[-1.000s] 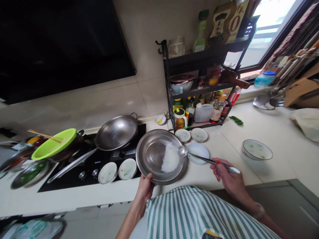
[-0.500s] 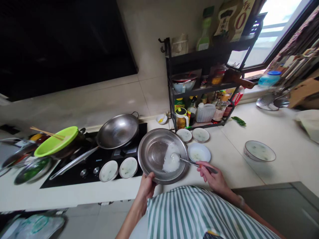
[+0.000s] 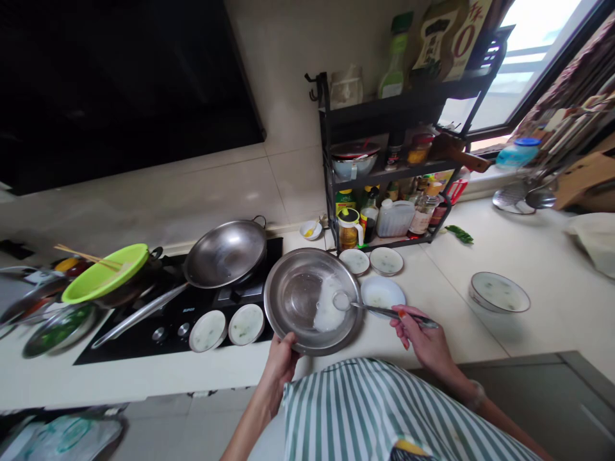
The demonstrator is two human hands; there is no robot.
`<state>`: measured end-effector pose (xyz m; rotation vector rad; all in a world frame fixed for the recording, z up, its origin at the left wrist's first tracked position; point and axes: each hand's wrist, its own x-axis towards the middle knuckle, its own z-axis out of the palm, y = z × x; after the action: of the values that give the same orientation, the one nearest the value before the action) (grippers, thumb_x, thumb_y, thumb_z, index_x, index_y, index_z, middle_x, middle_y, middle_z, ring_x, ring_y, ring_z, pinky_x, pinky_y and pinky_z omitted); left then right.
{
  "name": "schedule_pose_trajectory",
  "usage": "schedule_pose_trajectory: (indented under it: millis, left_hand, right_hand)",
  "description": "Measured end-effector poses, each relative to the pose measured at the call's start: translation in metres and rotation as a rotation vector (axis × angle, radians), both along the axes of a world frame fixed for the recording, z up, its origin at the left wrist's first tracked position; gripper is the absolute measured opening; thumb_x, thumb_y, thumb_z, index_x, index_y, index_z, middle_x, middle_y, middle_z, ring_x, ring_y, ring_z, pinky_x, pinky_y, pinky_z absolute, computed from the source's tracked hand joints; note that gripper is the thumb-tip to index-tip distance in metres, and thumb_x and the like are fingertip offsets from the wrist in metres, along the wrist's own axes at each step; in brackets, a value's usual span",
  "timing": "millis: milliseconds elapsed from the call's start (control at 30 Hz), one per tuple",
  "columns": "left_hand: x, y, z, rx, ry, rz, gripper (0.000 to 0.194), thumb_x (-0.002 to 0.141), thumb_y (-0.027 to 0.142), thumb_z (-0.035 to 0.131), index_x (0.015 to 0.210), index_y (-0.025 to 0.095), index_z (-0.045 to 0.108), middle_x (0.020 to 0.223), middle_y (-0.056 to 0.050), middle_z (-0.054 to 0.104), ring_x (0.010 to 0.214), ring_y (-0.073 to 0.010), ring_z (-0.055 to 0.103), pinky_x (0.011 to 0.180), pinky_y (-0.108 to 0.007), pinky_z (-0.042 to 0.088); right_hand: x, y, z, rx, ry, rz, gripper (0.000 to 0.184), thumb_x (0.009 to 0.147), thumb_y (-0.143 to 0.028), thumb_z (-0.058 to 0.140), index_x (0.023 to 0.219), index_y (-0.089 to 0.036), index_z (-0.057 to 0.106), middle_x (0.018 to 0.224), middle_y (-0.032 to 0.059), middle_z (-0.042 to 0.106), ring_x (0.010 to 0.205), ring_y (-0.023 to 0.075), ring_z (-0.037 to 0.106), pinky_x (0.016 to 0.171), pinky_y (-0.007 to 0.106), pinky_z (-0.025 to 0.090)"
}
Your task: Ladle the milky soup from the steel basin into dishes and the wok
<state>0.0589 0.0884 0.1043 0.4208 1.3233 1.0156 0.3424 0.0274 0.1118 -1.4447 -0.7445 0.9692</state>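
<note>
My left hand [image 3: 281, 357] grips the near rim of a wide metal basin [image 3: 293, 304], thumb on top; the basin is tilted to the right. Whitish liquid [image 3: 328, 314] pools on its right side. My right hand [image 3: 421, 339] is closed around the handle of a metal spoon [image 3: 384, 310], whose bowl is at the liquid. Just right of the basin sits a white bowl [image 3: 391, 296] with a little pale, green-flecked food. Behind it stand two small bowls [image 3: 387, 260] of the same pale mix, and two more bowls [image 3: 246, 324] are on the stove's front edge.
A wok [image 3: 225, 255] with a long handle rests on the black stove [image 3: 139, 342]. Leftward are a green basin [image 3: 108, 282] with chopsticks and a pan of greens [image 3: 62, 330]. A black spice rack [image 3: 394, 173] stands behind. Another filled bowl [image 3: 500, 293] sits at right.
My right hand has moved right and slightly down with the spoon, whose bowl shifted right within the liquid. My left hand and the basin are nearly unchanged.
</note>
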Motion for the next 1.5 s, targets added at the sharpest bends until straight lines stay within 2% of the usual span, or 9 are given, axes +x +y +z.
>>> schedule_pose_trajectory:
  millis: [367,633,767,900,1033,1167,1367,1500]
  left_hand:
    - [-0.001,-0.001,-0.003,-0.004,-0.002,0.012,0.03,0.053,0.012,0.055,0.081,0.02,0.045,0.055,0.006,0.054,0.046,-0.0089,0.047,0.047,-0.02,0.033]
    - [-0.002,0.0,-0.004,0.005,0.005,0.018,0.031,0.054,0.01,0.055,0.083,0.02,0.047,0.057,0.005,0.056,0.047,-0.0094,0.048,0.049,-0.023,0.039]
    - [-0.002,0.001,-0.002,0.011,0.01,0.02,0.03,0.054,0.01,0.055,0.081,0.02,0.047,0.056,0.006,0.053,0.047,-0.0091,0.047,0.048,-0.022,0.037]
    - [-0.002,0.001,-0.002,0.018,0.012,0.012,0.029,0.054,0.01,0.056,0.08,0.02,0.047,0.056,0.006,0.052,0.048,-0.009,0.047,0.047,-0.021,0.036]
    - [-0.002,0.0,-0.003,0.023,0.016,0.012,0.027,0.054,0.011,0.056,0.078,0.02,0.046,0.057,0.006,0.052,0.048,-0.0092,0.047,0.048,-0.021,0.036]
    - [-0.003,0.0,-0.003,0.02,0.002,0.006,0.028,0.054,0.011,0.057,0.078,0.019,0.047,0.058,0.005,0.053,0.049,-0.0094,0.048,0.048,-0.022,0.037]
    - [-0.002,0.001,-0.001,0.01,0.009,0.021,0.028,0.054,0.011,0.057,0.078,0.019,0.046,0.059,0.005,0.054,0.05,-0.0096,0.049,0.047,-0.021,0.035]
    - [-0.001,0.001,0.0,0.005,0.012,0.019,0.028,0.054,0.011,0.056,0.079,0.019,0.045,0.057,0.005,0.054,0.049,-0.01,0.049,0.046,-0.02,0.033]
  right_hand:
    - [0.003,-0.003,-0.004,0.0,0.077,-0.053,0.044,0.075,-0.05,0.067,0.098,-0.013,0.062,0.064,0.0053,0.065,0.049,0.0115,0.05,0.038,0.022,0.038]
    - [0.018,-0.01,0.016,0.041,0.167,-0.205,0.037,0.07,-0.044,0.071,0.092,-0.014,0.065,0.059,0.0043,0.064,0.046,0.0108,0.049,0.037,0.021,0.034]
    - [0.036,-0.017,0.023,0.05,0.11,-0.305,0.034,0.07,-0.042,0.071,0.09,-0.016,0.066,0.06,0.0048,0.065,0.048,0.0124,0.051,0.038,0.022,0.036]
    - [0.051,-0.024,0.018,0.027,-0.069,-0.324,0.033,0.073,-0.043,0.067,0.092,-0.016,0.066,0.06,0.0032,0.064,0.045,0.0126,0.05,0.038,0.025,0.039]
    - [0.057,-0.032,0.007,0.008,-0.236,-0.274,0.031,0.078,-0.043,0.061,0.095,-0.017,0.065,0.061,0.0027,0.064,0.045,0.0129,0.05,0.041,0.027,0.042]
    - [0.057,-0.041,0.0,0.017,-0.367,-0.184,0.032,0.083,-0.043,0.055,0.101,-0.019,0.065,0.071,0.0047,0.066,0.048,0.0129,0.051,0.044,0.027,0.045]
    - [0.055,-0.047,0.0,0.123,-0.575,-0.005,0.025,0.084,-0.037,0.053,0.099,-0.024,0.068,0.083,0.0063,0.065,0.063,0.0161,0.059,0.053,0.028,0.05]
    - [0.053,-0.046,0.003,0.2,-0.636,0.04,0.021,0.083,-0.031,0.053,0.095,-0.025,0.07,0.091,0.0079,0.066,0.073,0.018,0.063,0.062,0.029,0.053]
